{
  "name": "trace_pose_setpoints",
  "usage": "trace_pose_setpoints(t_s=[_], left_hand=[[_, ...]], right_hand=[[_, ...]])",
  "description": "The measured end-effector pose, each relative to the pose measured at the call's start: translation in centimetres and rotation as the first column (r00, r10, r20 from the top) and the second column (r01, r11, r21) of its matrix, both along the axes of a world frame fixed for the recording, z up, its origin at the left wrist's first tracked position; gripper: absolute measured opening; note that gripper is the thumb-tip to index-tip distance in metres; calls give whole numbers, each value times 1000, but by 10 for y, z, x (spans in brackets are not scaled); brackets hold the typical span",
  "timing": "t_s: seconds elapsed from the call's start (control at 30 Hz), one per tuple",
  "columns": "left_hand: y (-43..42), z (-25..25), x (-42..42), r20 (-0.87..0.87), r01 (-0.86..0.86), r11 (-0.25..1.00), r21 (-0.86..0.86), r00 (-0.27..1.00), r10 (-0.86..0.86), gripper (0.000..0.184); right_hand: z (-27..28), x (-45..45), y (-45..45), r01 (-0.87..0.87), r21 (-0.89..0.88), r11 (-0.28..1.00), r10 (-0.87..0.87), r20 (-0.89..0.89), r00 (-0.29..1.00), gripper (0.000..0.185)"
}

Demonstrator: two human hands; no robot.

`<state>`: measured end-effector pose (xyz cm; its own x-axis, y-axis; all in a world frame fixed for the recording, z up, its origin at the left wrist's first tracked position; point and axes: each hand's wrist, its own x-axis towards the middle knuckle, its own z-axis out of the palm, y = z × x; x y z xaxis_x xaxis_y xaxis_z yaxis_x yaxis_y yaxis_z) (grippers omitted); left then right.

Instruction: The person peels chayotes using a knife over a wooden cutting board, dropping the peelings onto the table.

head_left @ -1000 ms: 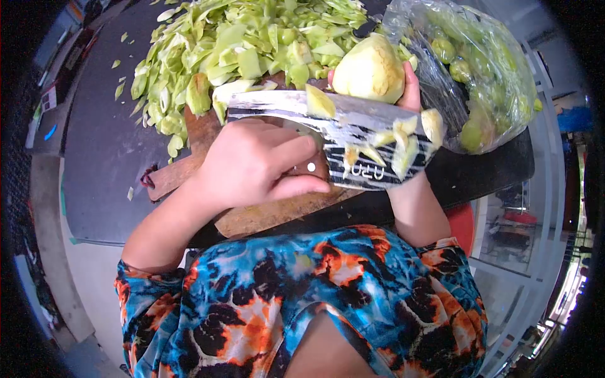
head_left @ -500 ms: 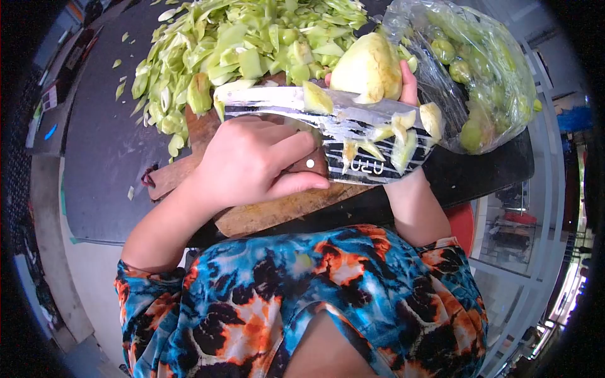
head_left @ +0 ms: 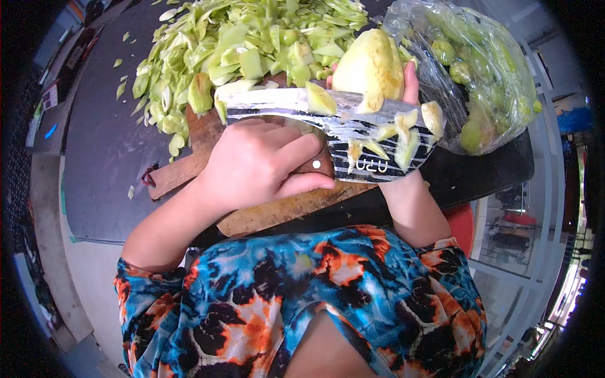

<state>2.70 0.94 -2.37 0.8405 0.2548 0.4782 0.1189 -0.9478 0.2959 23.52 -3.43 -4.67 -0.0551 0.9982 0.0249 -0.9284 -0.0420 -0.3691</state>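
My left hand (head_left: 252, 160), back upward, is closed round the dark handle of a wide knife (head_left: 378, 165). Several pale green slices cling to its dark, striped blade. A peeled pale green fruit (head_left: 362, 66) rests in my right hand (head_left: 411, 85), whose palm is mostly hidden behind the blade. The blade's far edge touches the lower part of the fruit, where a yellowish piece (head_left: 372, 101) lies against the metal. Under the knife is a wooden cutting board (head_left: 277, 211).
A large heap of green slices (head_left: 252, 38) covers the far part of the dark table (head_left: 94, 170). At the far right lies a clear plastic bag (head_left: 498, 82) with green fruits inside. A red object (head_left: 463, 227) shows below the table's right edge.
The fruit has turned in my right hand and shows more of its browned side. The knife has shifted a little, and a piece now lies over the blade's edge by the fruit.
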Motion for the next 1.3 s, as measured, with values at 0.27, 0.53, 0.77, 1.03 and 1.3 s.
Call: trace_pose_setpoints(t_s=[0.27,0.53,0.77,1.03,1.3], left_hand=[[-5,0,6,49,-17,1000,-3,999,17,40],[5,-4,-1,28,-39,997,-61,999,41,42],[31,-8,-15,-69,-325,893,-310,945,320,35],[19,6,-15,-69,-183,940,-289,983,170,33],[7,2,-1,34,22,995,-97,999,-19,33]], right_hand=[[-3,-6,-3,-129,141,982,156,-197,968,67],[4,-3,-1,154,-128,980,-142,102,985,62],[-7,11,9,155,30,987,-158,145,977,60],[-3,8,14,202,1,979,-202,33,979,58],[1,3,3,-74,-25,997,74,-22,997,69]])
